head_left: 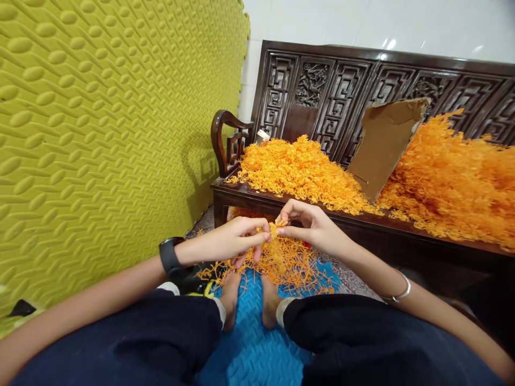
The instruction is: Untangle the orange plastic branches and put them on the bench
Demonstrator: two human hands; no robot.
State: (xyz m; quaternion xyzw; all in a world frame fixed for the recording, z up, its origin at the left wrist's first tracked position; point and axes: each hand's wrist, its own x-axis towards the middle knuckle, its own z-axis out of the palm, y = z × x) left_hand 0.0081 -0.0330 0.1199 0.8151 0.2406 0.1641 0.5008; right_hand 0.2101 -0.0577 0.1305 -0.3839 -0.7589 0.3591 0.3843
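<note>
Between my two hands is a small orange plastic piece with thin branches (274, 229). My left hand (245, 237), with a dark watch at the wrist, pinches its left side between thumb and finger. The fingertips of my right hand (308, 222) are closed on its right side; a silver bangle circles that forearm. Fingers partly cover the piece, so its full shape is hidden. Below the hands, a loose heap of thin orange plastic sprues (295, 265) spreads over the floor and the blue foam mat (253, 348), just ahead of my bare feet.
A dark carved wooden bench (257, 188) stands ahead. On its seat lie a left pile of orange pieces (298, 166) and a larger right pile (462, 177), with a cardboard sheet (382, 145) leaning between them. Yellow foam matting (120, 118) rises along the left.
</note>
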